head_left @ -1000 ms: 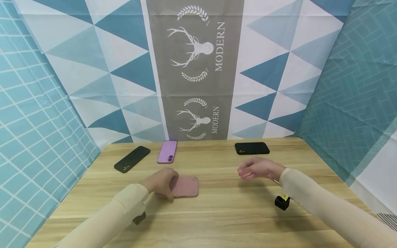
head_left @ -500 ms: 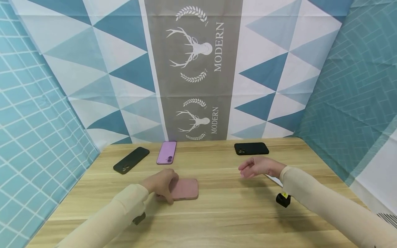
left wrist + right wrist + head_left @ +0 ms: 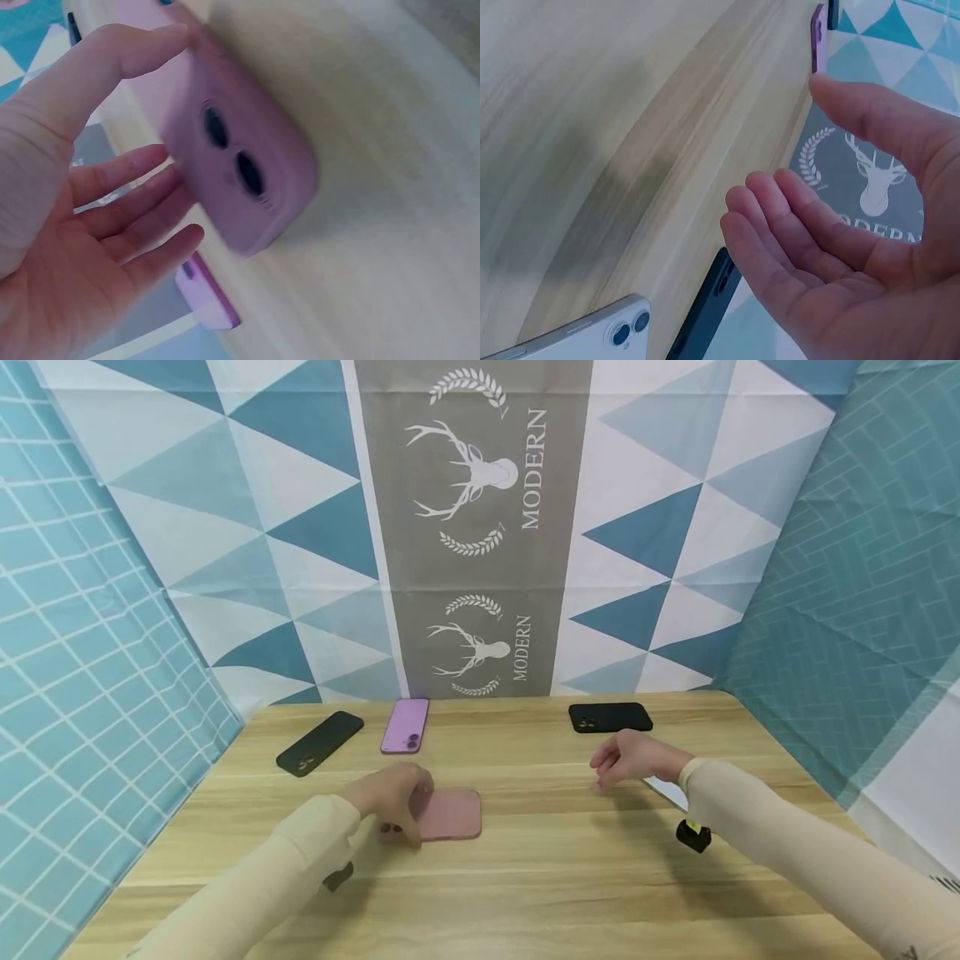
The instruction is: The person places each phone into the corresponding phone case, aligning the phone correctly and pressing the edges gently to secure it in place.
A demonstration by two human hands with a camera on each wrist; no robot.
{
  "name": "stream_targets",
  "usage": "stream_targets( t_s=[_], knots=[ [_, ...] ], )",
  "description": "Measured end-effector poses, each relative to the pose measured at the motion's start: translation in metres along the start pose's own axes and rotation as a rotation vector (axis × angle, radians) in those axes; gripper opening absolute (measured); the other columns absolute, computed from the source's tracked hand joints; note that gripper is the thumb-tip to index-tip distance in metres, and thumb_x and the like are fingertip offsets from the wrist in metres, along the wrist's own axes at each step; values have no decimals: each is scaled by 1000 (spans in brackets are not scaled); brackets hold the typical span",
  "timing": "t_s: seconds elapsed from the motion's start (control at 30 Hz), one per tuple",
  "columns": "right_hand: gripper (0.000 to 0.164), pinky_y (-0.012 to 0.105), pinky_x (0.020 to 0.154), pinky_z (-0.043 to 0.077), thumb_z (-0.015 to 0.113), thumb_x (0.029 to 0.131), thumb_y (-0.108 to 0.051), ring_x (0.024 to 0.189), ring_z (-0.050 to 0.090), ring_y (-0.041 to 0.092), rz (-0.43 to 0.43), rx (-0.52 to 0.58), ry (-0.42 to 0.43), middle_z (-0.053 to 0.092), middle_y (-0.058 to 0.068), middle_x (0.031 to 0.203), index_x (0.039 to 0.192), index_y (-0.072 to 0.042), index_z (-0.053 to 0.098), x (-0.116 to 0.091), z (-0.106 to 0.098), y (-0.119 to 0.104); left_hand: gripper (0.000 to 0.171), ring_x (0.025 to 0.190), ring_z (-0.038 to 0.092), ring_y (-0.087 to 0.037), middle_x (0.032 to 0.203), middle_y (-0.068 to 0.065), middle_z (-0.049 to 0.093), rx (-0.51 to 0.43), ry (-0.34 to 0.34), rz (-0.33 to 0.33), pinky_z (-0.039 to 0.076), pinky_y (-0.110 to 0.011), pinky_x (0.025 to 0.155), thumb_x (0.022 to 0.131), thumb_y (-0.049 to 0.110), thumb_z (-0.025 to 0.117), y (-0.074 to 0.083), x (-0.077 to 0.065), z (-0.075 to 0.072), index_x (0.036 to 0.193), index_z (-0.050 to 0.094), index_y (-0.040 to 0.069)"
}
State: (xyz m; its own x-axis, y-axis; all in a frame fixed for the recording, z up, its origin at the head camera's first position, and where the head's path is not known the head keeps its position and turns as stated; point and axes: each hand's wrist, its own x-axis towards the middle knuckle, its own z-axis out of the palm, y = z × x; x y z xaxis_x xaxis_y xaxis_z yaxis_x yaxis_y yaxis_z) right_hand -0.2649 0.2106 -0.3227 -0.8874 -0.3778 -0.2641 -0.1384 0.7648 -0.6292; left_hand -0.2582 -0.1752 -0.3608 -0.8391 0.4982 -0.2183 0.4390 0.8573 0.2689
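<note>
A pink phone (image 3: 452, 814) lies back up on the wooden table in the head view, two dark lenses at its left end. My left hand (image 3: 392, 799) straddles it near those lenses. The left wrist view puts my thumb at one long edge of the pink phone (image 3: 225, 161) and my fingertips at the other. My right hand (image 3: 633, 757) hovers over the table, fingers gently bent and holding nothing. Under that wrist a white phone (image 3: 666, 792) is partly hidden. The right wrist view shows the corner of the white phone (image 3: 592, 334) with its lenses.
Along the back of the wooden table (image 3: 517, 893) lie a dark green phone (image 3: 320, 744), a purple phone (image 3: 405, 726) and a black phone (image 3: 611, 717). A patterned cloth (image 3: 480, 568) hangs behind the table's far edge.
My right hand has shifted slightly right and up, uncovering more of the white phone. My left hand stays at the pink phone, whose lens end now shows below the hand.
</note>
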Motion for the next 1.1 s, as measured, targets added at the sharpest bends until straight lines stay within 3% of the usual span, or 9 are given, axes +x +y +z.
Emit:
stream_targets(
  t_s=[0.17,0.47,0.7,0.83,0.93,1.1],
  knots=[
    [42,35,84,56,78,78,-20,85,61,13,26,-25,-6,68,9,98,111,3,64,1,-10,7,68,107,59,-24,114,-9,65,5,-31,-36,51,-44,99,58,25,91,2,-3,-13,115,63,1],
    [55,39,81,58,81,75,-23,90,63,19,133,-167,13,67,12,104,118,5,62,-1,-18,24,71,118,55,-34,125,-16,60,72,-43,-3,48,-49,103,62,21,86,-7,-9,-28,123,58,-2],
    [58,41,78,59,81,74,-25,92,66,28,109,-374,59,68,20,107,117,9,63,-4,-27,36,76,120,54,-37,128,-20,58,67,-27,-11,48,-50,103,65,20,83,-13,-13,-42,130,52,-5],
    [59,45,82,58,83,72,-24,98,64,38,110,-433,74,64,28,112,114,13,63,-6,-31,42,77,118,56,-38,127,-21,59,103,-21,-13,49,-49,101,68,28,84,-20,-13,-48,129,52,-6],
    [59,47,84,58,83,71,-23,101,62,43,125,-453,85,62,31,114,112,14,62,-6,-33,47,81,121,53,-39,132,-23,56,91,-11,-49,48,-50,104,69,31,84,-27,-14,-52,132,49,-7],
    [55,38,74,56,84,69,-25,87,61,32,179,-456,89,63,23,97,102,13,62,-5,-34,55,89,126,49,-43,137,-27,50,104,15,-68,44,-53,107,67,33,85,-36,-13,-54,134,45,-10]
  ],
)
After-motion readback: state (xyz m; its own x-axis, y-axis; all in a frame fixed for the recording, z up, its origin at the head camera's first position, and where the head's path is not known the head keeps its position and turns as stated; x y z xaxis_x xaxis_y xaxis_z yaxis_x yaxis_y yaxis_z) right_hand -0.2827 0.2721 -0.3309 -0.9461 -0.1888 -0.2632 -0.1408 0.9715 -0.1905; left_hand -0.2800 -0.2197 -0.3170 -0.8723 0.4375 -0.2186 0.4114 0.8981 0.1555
